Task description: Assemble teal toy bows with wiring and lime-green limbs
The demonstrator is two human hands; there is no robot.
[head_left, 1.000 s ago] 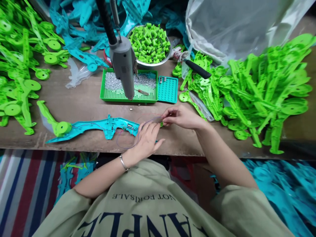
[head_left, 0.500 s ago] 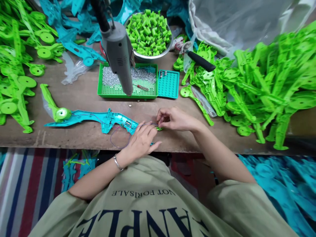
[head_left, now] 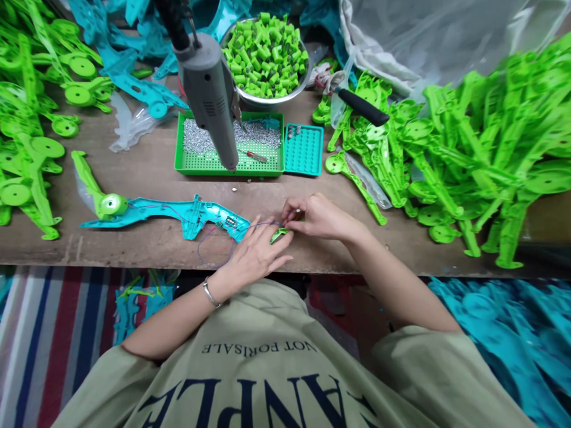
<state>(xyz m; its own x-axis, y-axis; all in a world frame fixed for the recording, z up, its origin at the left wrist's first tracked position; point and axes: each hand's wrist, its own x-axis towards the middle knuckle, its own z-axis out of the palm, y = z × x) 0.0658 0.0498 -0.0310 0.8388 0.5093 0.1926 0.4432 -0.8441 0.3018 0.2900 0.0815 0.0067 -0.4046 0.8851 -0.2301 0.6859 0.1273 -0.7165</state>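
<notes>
Two bare hands meet at the centre of the frame, near the front edge of a worn wooden bench (head_left: 147, 178). The left hand (head_left: 256, 252) lies flat over the end of a long teal plastic shell (head_left: 178, 215), its fingertips touching a small green piece (head_left: 279, 235); the right hand (head_left: 314, 215) has thumb and forefinger pinched together on that piece and on thin, looping purple wire (head_left: 214, 252) that runs back to the shell. A grey, ribbed power driver (head_left: 209, 95) hangs at upper centre above a perforated green tray (head_left: 229, 165) of shiny screws, beside a small teal tray (head_left: 304, 151). A steel bowl (head_left: 267, 56) of stubby green tubes sits behind; glossy green mouldings (head_left: 468, 154) pile up at right. Against half a second ago, the green piece now tilts up between the fingers, and the hands sit slightly closer together.
</notes>
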